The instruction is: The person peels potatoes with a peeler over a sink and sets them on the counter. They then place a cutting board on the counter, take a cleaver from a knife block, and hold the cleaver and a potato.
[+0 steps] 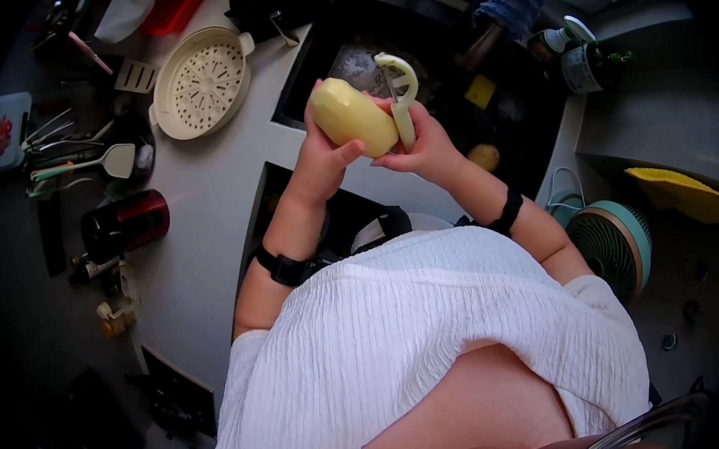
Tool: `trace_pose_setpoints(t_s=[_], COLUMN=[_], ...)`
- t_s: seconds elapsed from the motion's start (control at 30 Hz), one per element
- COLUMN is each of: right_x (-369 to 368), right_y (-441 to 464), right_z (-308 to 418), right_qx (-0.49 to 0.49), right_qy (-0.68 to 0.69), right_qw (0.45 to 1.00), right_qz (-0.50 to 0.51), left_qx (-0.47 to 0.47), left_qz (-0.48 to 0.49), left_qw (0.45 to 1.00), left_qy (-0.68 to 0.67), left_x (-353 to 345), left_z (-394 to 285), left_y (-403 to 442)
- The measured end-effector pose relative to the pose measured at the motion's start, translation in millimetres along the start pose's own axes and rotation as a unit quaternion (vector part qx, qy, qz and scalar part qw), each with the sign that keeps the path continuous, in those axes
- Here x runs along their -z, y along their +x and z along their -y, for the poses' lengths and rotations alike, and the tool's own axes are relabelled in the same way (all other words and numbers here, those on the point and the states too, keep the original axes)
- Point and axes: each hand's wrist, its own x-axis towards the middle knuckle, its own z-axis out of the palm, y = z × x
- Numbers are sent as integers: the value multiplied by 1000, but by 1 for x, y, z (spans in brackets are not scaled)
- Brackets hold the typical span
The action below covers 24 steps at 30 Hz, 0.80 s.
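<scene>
A peeled, pale yellow potato (354,118) is held above the near edge of the dark sink (302,77). My left hand (321,156) wraps round it from the left, with the thumb across its lower side. In my right hand (430,143) is a pale green peeler (404,109), gripped by its handle, its blade end pointing up and away. The peeler is beside the potato's right end; whether the blade touches it I cannot tell. Some right fingers are hidden behind the potato. An unpeeled potato (484,157) lies at the sink's right side.
A cream perforated steamer tray (204,81) rests on the counter (198,177) at left, near a dark red canister (126,226) and utensils. A yellow sponge (480,92) is in the sink area. Bottles (582,69) stand far right; a green fan (611,244) sits by my right arm.
</scene>
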Motion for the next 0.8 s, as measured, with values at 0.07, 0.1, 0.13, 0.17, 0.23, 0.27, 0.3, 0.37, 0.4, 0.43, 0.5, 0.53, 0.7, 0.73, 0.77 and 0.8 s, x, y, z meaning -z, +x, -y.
trace_pose_setpoints(t_s=[0.07,0.1,0.13,0.17,0.23,0.27,0.3,0.37,0.4,0.43,0.5,0.53,0.7,0.73,0.77,0.8], right_x=[4,5,6,6,7,7,9,15,19,25,33,36,47,46,43,42], right_y=[-1,0,0,-1,-4,-4,-5,-4,-4,-4,-5,-7,-28,-31,-35,-37], right_z=[-5,-4,-2,-1,-3,-4,-3,-1,-5,-11,-21,-24,-44,-46,-47,-47], right_qx=[-14,-16,-17,-19,-21,-21,-34,-59,-68,-78,-92,-105,-160,-170,-180,-190], right_qy=[-92,-9,75,158,113,90,85,76,67,59,43,21,-39,-38,-37,-35], right_qw=[995,1000,997,987,993,996,996,995,994,993,990,990,982,980,978,976], right_qz=[19,22,24,25,9,2,-13,-39,-55,-70,-94,-94,-94,-95,-97,-99], left_qx=[-25,0,25,50,41,35,26,6,5,5,-17,-36,-208,-228,-249,-254], left_qz=[-9,0,8,16,48,64,56,41,45,49,36,17,-22,-20,-18,-22], left_qw=[1000,999,998,994,993,991,994,997,996,996,999,992,856,850,844,844], left_qy=[-2,-33,-64,-95,-104,-108,-95,-69,-75,-81,17,120,473,474,474,472], left_x=[-2,1,8,12,11,11,10,8,7,6,4,5,5,6,7,9], left_z=[2,3,5,6,6,6,6,7,5,2,-5,-9,-35,-40,-43,-45], left_y=[-3,-5,-8,-9,-10,-10,-11,-16,-18,-19,-23,-27,-41,-42,-45,-48])
